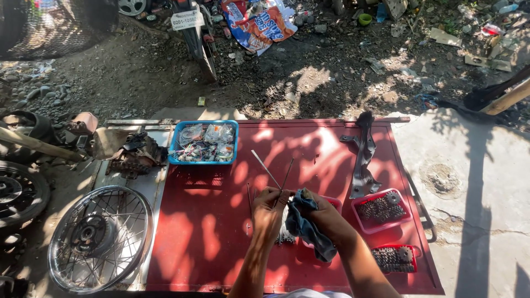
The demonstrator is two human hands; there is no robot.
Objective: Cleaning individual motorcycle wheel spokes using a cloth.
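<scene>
The left hand point(269, 205) is closed in a fist around the lower ends of two thin metal spokes point(267, 170). Both rise out of the fist away from the person. The lighter one has its long axis leaning up and to the left, its free tip toward the blue basket point(175, 144). The darker one leans slightly up and to the right. They cross just above the knuckles, forming a narrow V. A third spoke point(249, 200) lies loose on the red table point(210, 232) just left of the left hand, its long axis running nearly straight away from the person.

The right hand point(326, 216) is curled shut on a dark blue rag point(305, 223), bunched against the left fist and hanging down toward the person.

Two red trays point(361, 220) of small metal parts sit to the right of the hands, one nearer the person than the other, and the rim of a third shows behind the right hand. One dark bent metal bracket point(364, 157) lies beyond the trays, its length running away from the person. The basket, one only, holds small bags and parts at the table's far left. One spoked wheel point(99, 238) lies flat beside the table's left edge, and part of one tyre point(19, 193) shows further left. A small pile of metal bits point(285, 238) lies on the table under the hands.
</scene>
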